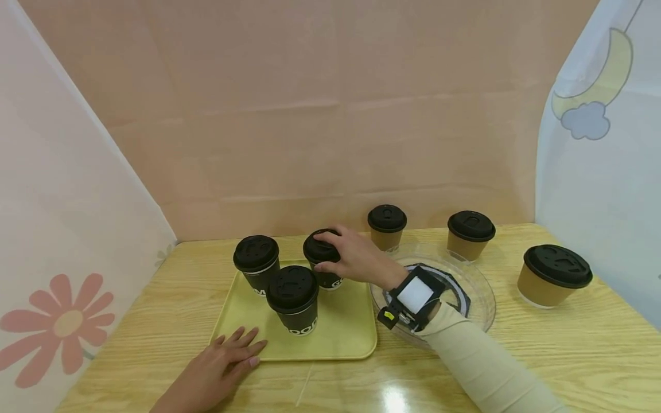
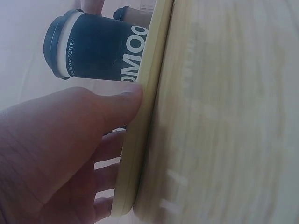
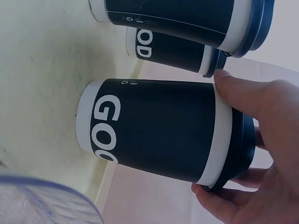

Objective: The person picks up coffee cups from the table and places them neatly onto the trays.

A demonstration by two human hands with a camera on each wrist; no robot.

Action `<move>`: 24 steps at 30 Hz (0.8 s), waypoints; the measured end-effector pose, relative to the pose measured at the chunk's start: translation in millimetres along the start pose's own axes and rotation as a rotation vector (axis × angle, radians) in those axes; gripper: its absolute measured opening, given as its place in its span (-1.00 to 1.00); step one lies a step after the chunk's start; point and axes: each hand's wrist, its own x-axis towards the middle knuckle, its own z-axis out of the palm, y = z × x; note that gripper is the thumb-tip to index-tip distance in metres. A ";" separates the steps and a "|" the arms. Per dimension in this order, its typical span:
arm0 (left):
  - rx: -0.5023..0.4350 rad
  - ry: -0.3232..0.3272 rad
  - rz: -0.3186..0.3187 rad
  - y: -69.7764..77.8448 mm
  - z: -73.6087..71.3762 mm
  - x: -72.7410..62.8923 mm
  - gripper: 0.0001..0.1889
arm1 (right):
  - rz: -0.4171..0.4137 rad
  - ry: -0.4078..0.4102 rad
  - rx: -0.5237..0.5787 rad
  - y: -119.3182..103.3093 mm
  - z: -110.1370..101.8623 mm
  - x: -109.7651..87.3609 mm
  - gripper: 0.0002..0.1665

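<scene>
My right hand (image 1: 361, 261) grips a black paper coffee cup (image 3: 159, 128) around its lid and upper rim, thumb on one side and fingers on the other. This cup stands upright at the back of a yellow tray (image 1: 343, 338). Two more lidded black cups share the tray: one at the back left (image 1: 256, 255) and one nearer the front (image 1: 293, 292). At the tray's front left corner, my left hand (image 1: 214, 364) rests with fingers extended over the tray surface and the thumb against its rim.
Right of the tray, partly under my right forearm, lies a round clear plastic container (image 1: 485, 298). Three brown cups with black lids stand beyond it: one at the back (image 1: 386, 238), another farther right (image 1: 467, 246), and a wider one (image 1: 544, 287) at the right. Fabric walls enclose the wooden table (image 1: 170, 310).
</scene>
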 end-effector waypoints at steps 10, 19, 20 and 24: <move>-0.004 -0.010 0.011 -0.9 -2.1 0.6 -0.57 | 0.016 -0.007 0.019 2.0 0.5 -0.2 -0.19; -0.036 -0.054 -0.026 -3.4 -1.7 1.7 -0.54 | 0.007 -0.015 0.038 8.7 -3.7 -1.3 -0.11; -0.038 -0.058 -0.029 -3.8 -1.6 1.6 -0.54 | 0.015 -0.008 0.041 11.1 -5.8 -1.7 -0.11; -0.024 -0.048 -0.014 -5.3 -0.9 1.5 -0.55 | 0.079 0.067 0.024 28.3 -18.4 -3.1 -0.17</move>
